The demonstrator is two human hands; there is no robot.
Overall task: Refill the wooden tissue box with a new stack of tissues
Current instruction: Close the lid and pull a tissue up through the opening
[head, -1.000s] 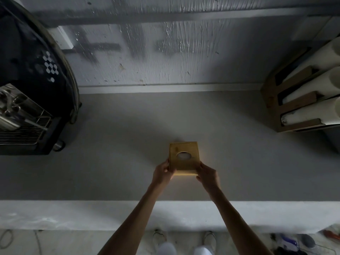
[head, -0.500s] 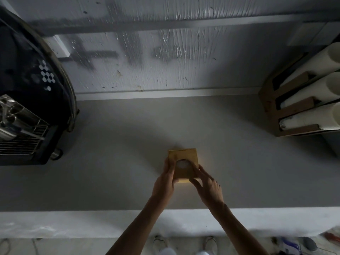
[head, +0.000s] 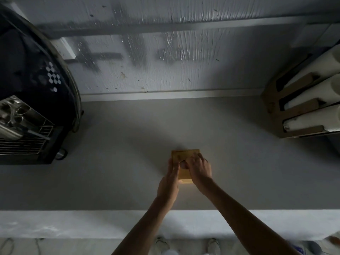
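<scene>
Wooden tissue box [head: 184,155] sits flat on the grey counter [head: 117,155], about midway along it and nearer the front edge than the back wall [head: 165,67]. Lid up, with a round opening in the top, mostly covered by fingers. Left grip [head: 170,179], a bare hand, lies against the box's left side with the thumb laid over the lid edge, clasping it. Right grip [head: 199,168] rests on top of the lid, fingers bent over the opening; cannot tell whether they pinch anything or reach inside. Both forearms come in from the front edge. A black coffee machine [head: 31,100] with a metal drip grate stands at the counter's left end. A cardboard rack [head: 276,107] holding white cylinders stands at the right end, well apart from the box.
</scene>
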